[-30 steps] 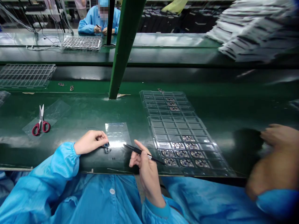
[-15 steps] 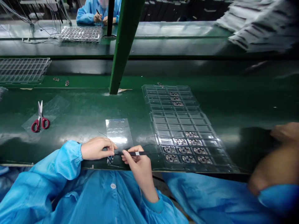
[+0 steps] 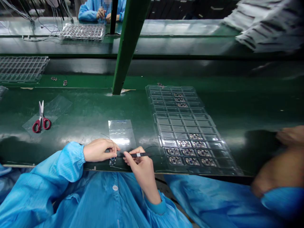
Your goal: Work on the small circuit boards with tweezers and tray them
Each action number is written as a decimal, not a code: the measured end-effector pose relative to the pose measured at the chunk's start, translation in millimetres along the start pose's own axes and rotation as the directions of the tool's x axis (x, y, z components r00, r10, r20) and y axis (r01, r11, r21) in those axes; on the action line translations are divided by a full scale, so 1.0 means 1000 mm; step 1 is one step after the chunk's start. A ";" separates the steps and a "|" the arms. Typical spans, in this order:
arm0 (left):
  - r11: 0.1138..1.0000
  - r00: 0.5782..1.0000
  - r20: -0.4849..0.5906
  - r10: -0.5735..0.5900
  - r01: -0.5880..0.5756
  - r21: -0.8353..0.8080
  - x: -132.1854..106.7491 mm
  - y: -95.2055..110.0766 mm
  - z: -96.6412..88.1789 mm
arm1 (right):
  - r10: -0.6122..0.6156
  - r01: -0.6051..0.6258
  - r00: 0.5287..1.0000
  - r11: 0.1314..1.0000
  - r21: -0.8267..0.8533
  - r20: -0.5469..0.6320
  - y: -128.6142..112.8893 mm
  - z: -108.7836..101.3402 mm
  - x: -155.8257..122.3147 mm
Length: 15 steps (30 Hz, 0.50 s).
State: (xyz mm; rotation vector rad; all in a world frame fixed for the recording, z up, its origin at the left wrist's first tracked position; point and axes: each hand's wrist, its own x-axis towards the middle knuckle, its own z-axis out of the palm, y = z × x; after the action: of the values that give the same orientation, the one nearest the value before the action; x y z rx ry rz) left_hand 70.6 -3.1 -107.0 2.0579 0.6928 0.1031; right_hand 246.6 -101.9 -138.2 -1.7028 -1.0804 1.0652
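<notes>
My left hand (image 3: 102,150) is closed, thumb and fingertips pinching a small circuit board (image 3: 112,161) near the bench's front edge. A thin dark wire (image 3: 109,138) curves up beside those fingers. My right hand (image 3: 140,163) grips black tweezers (image 3: 142,155) with a white band, and their tips point left at the board. Behind both hands lies a clear plastic sheet (image 3: 121,129), flat on the green bench. To the right, a clear compartment tray (image 3: 168,122) holds several similar boards in its front cells and a few near its far end.
Red-handled scissors (image 3: 41,118) lie on a clear bag (image 3: 58,106) at left. A green post (image 3: 127,47) rises from the bench's back edge. At the right edge is another person's blurred arm (image 3: 280,167). A co-worker (image 3: 101,12) sits across, near another tray (image 3: 83,32).
The view has shifted slightly. My hands keep nearly the same pose at the board, and the co-worker's hand across the bench has moved a little.
</notes>
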 end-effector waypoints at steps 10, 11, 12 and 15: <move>1.000 1.000 0.000 -0.019 0.019 0.002 0.000 0.000 0.000 | 0.031 -0.030 0.999 0.998 0.052 -0.019 0.001 0.002 0.001; 1.000 1.000 0.000 -0.018 0.018 0.001 0.000 0.000 0.000 | 0.036 -0.034 0.999 0.996 0.081 -0.018 0.001 0.001 0.001; 1.000 1.000 0.000 -0.014 0.014 0.000 0.000 0.000 0.000 | 0.037 -0.035 0.999 0.992 0.122 -0.017 0.001 0.001 0.001; 1.000 1.000 -0.004 -0.007 0.006 -0.009 0.001 0.000 0.000 | 0.017 -0.010 1.000 0.959 0.283 -0.024 0.003 -0.003 0.001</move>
State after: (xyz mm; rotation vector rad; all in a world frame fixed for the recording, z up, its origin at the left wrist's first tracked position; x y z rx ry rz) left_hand 71.4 -2.8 -106.7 2.0469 0.7000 0.1062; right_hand 250.2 -102.2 -140.4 -1.4917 -0.8546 1.1437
